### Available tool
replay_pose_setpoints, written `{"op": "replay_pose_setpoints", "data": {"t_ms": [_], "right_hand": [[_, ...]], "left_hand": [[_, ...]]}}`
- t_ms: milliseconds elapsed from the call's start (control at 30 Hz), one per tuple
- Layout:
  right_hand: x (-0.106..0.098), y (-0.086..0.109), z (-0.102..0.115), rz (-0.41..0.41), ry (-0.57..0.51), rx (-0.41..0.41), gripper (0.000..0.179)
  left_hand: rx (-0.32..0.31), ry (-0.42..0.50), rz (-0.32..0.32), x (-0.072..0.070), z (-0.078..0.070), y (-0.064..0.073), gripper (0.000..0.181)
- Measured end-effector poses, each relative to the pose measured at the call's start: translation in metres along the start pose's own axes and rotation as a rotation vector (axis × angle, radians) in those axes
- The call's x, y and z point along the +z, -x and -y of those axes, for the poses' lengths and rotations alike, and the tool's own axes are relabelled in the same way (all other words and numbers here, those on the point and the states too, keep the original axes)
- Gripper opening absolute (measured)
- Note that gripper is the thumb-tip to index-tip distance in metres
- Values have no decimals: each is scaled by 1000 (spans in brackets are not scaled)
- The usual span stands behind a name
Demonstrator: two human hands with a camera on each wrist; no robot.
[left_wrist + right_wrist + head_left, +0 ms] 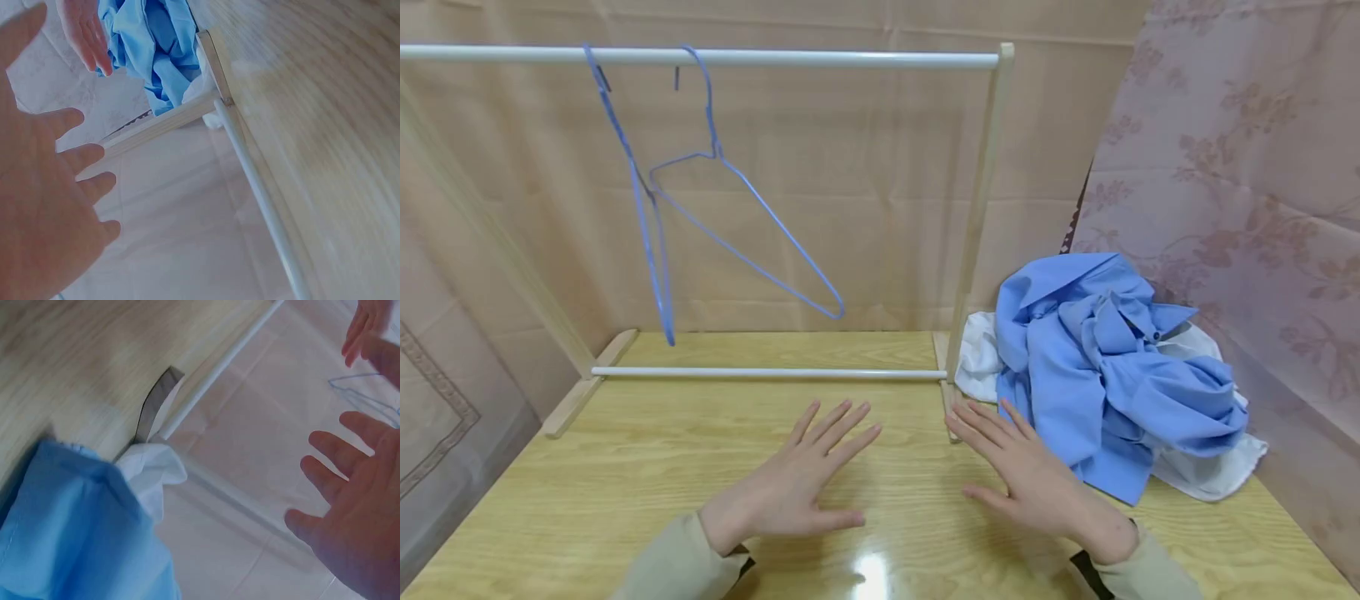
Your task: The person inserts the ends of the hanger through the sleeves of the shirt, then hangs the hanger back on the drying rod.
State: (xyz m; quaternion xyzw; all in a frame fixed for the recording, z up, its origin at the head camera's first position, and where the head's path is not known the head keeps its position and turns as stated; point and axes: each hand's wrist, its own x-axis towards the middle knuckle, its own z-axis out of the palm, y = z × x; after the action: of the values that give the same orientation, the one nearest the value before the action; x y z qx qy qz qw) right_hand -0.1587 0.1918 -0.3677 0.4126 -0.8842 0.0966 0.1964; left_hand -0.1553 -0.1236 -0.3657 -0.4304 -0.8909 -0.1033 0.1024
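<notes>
Above the wooden table, my left hand point(790, 483) has its fingers spread and holds nothing. My right hand point(1026, 475) is likewise spread and bare, just left of a crumpled blue shirt point(1075, 375). A collar and a dark button show on the shirt, which lies heaped over white cloth point(1210, 467). In the right wrist view the blue shirt point(81, 531) and part of the white cloth point(150, 472) lie apart from the right hand point(362, 506). Beyond the hands, two blue hangers point(775, 221) hang from the rack's upper rail, one turned nearly edge-on.
The rack has a white top rail point(850, 58), a white lower bar point(767, 373) and wooden uprights point(981, 208). Its wooden feet point(587, 387) stand on the table point(700, 433). Beige cloth point(850, 208) hangs behind, and floral cloth point(1247, 167) covers the right side.
</notes>
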Motion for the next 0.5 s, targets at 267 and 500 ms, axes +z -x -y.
{"op": "replay_pose_setpoints", "data": {"t_ms": [267,500], "right_hand": [[-15,0,-19,-129,13,219,51],[-34,10,-32,-168,14,507,34]], "left_hand": [[-24,75,-30,0,10,-8,54],[-74,109,108,4,4,-20,37]]}}
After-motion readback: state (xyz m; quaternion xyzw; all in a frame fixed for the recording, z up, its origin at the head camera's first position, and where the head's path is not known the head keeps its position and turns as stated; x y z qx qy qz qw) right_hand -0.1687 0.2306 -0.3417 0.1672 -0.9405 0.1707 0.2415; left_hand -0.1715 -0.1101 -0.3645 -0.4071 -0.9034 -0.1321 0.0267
